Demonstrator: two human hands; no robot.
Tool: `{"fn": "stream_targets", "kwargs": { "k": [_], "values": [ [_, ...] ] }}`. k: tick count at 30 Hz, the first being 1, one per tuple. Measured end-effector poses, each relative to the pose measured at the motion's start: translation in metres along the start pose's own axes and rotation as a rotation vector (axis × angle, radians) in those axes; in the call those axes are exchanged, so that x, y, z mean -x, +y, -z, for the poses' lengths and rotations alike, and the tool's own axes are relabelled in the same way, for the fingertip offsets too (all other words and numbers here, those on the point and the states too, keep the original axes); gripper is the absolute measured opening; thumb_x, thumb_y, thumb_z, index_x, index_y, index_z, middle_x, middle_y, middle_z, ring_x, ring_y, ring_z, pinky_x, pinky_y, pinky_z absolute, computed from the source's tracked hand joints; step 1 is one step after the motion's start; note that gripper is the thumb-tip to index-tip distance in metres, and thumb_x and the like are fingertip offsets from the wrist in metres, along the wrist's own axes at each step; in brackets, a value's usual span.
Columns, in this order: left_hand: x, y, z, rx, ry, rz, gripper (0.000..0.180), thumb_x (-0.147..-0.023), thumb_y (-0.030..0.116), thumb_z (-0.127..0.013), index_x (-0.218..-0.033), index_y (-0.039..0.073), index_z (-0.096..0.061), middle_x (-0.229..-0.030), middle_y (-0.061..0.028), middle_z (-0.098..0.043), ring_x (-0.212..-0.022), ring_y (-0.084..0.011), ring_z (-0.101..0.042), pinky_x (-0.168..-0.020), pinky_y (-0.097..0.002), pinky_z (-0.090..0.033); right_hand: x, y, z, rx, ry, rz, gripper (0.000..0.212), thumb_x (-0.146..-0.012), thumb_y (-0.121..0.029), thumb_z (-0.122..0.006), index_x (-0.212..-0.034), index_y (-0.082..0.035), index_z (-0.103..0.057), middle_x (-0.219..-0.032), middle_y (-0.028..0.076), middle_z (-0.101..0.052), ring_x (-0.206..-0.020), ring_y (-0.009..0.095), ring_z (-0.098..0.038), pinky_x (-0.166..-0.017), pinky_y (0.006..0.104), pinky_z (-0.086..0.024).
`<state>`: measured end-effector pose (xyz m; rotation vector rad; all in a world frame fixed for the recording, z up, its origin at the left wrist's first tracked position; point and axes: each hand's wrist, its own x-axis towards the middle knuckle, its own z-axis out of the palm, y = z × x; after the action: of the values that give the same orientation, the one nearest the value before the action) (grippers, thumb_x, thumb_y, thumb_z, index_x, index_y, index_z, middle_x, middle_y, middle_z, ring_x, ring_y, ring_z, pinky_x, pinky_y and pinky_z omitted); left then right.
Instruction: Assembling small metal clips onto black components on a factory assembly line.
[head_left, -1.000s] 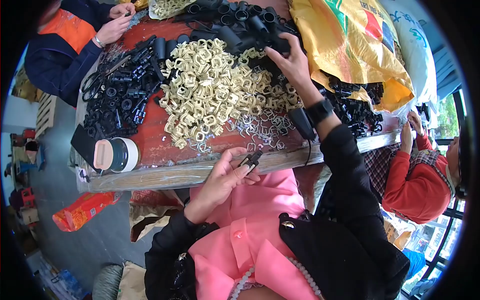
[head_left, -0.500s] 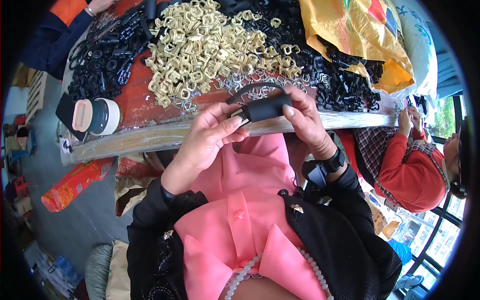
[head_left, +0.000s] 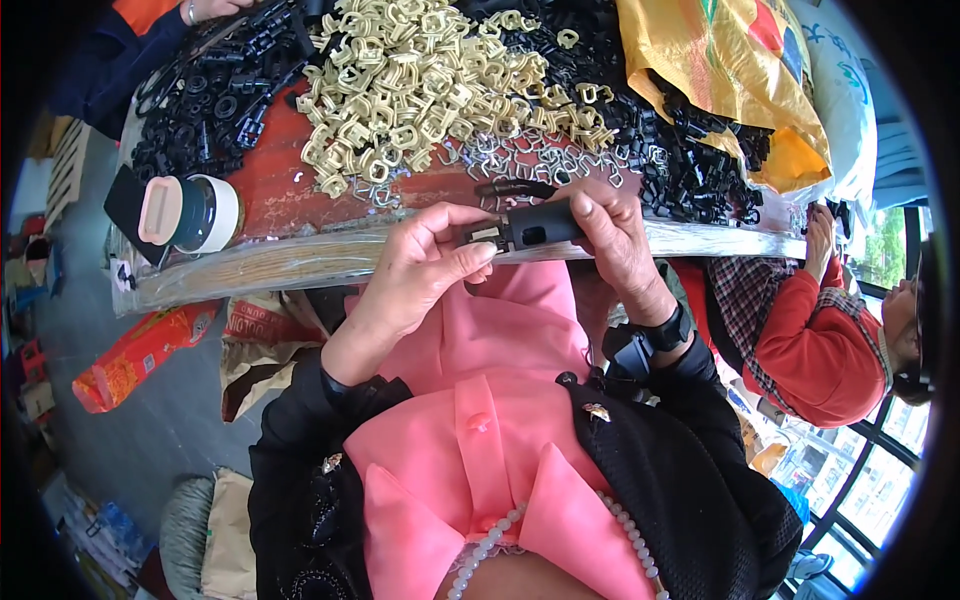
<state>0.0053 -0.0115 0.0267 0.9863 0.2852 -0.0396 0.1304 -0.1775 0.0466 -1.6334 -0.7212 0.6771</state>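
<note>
Between my hands, over the table's near edge, lies a black cylindrical housing (head_left: 542,224) with an oval slot facing up. My right hand (head_left: 615,240) is closed around its right end. At its left end, my left hand (head_left: 440,258) pinches a small black fitting that has a cream-coloured clip (head_left: 486,235) in it. The fitting sits against the housing's mouth; how deep it goes in is hidden by my fingers. A dark strap or cable (head_left: 513,190) shows just behind the housing.
Cream plastic clips (head_left: 400,90) lie heaped on the red table, with bent metal wire pieces (head_left: 545,157) before them. Black parts (head_left: 215,115) spread left, more (head_left: 700,165) right by a yellow sack (head_left: 715,60). A lidded jar (head_left: 205,215) stands at left. Co-workers (head_left: 815,330) are at both sides.
The housing has been rolled in my right hand, so its oval slot now shows. The strap behind it has turned away and lies flatter. My left hand keeps its pinch on the fitting.
</note>
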Motion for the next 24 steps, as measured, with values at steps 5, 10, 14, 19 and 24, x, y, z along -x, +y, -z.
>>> {"fn": "stream_targets", "kwargs": {
  "k": [5,10,14,19,24],
  "values": [
    [0.001,0.003,0.001,-0.042,-0.001,0.025,0.030,-0.075,0.007,-0.060,-0.101,-0.003,-0.050,-0.076,-0.0061,-0.056,-0.063,-0.0093,-0.053,-0.058,-0.0210,-0.045,0.003,0.002,-0.008,0.070,0.060,-0.022,0.036,-0.084,-0.034,-0.045,-0.082,0.000,-0.058,-0.062,-0.001,-0.049,-0.054,0.004,-0.038,-0.048,0.0189,-0.031],
    [0.003,-0.001,0.003,0.007,0.036,0.089,0.031,-0.074,0.008,-0.061,-0.101,-0.004,-0.051,-0.077,-0.0071,-0.056,-0.063,-0.0103,-0.054,-0.059,-0.0211,-0.046,0.008,0.003,-0.016,0.087,0.085,-0.070,0.037,-0.085,-0.035,-0.043,-0.078,0.000,-0.057,-0.059,-0.002,-0.046,-0.052,0.004,-0.038,-0.047,0.0191,-0.031],
    [0.000,-0.003,0.004,0.055,0.092,0.129,0.032,-0.074,0.007,-0.061,-0.101,-0.004,-0.051,-0.077,-0.0073,-0.057,-0.062,-0.0103,-0.055,-0.058,-0.0209,-0.046,0.008,0.009,-0.020,0.095,0.132,-0.047,0.038,-0.085,-0.035,-0.043,-0.078,-0.001,-0.056,-0.057,-0.003,-0.045,-0.051,0.004,-0.038,-0.047,0.0192,-0.031],
    [0.000,-0.004,0.003,-0.152,0.076,-0.019,0.033,-0.074,0.007,-0.062,-0.103,-0.005,-0.051,-0.081,-0.0090,-0.059,-0.064,-0.0093,-0.056,-0.055,-0.0190,-0.047,0.010,0.010,-0.022,0.120,0.146,-0.078,0.037,-0.085,-0.036,-0.043,-0.077,-0.002,-0.056,-0.055,-0.003,-0.044,-0.050,0.004,-0.037,-0.045,0.0188,-0.029],
    [-0.003,0.006,-0.002,-0.157,0.055,0.069,0.032,-0.074,0.006,-0.060,-0.104,-0.004,-0.051,-0.078,-0.0066,-0.058,-0.062,-0.0104,-0.056,-0.059,-0.0202,-0.047,0.012,0.012,-0.030,-0.079,0.175,-0.160,0.036,-0.085,-0.037,-0.044,-0.077,-0.003,-0.055,-0.053,-0.004,-0.041,-0.047,0.003,-0.034,-0.042,0.0181,-0.026]
  ]
}}
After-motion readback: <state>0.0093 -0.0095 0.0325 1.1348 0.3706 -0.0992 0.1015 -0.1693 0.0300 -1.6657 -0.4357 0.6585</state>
